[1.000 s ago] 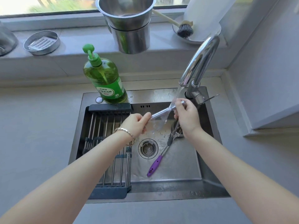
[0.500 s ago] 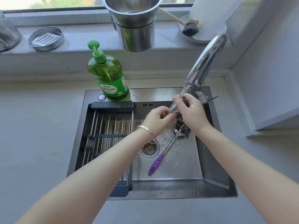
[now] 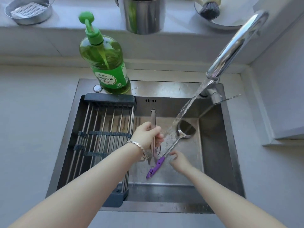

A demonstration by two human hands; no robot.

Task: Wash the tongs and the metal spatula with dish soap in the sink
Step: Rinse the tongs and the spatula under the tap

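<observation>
Dish soap bottle stands on the sink rim at 11 o'clock; neither hand is on the pump. Drying rack fills the 9 o'clock half of the basin.

Left hand: fingers wrapped round the tongs at mid-length. The arms look closed, hinge end pointing to 12, tips to 6 above the basin floor. Thin stiff steel, light and wet, so probably slick. A full wrap at the middle is the right hold; a fingertip pinch would likely slip.

Metal spatula lies flat on the basin floor, blade at 1 o'clock, purple handle down at 7. Its shaft runs close by the tongs' tips; can't tell if they touch. My read: rigid, a bit head-heavy, bare shaft slippery once soaped. Take it by the purple grip, not the shaft.

Right hand sits at 3 o'clock of that grip, just beside it. Fingers are loose, slightly curled, holding nothing. It's blurred, so contact with the handle can't be told.

Faucet at 2 o'clock is running. The water stream lands between the left hand and the blade.
</observation>
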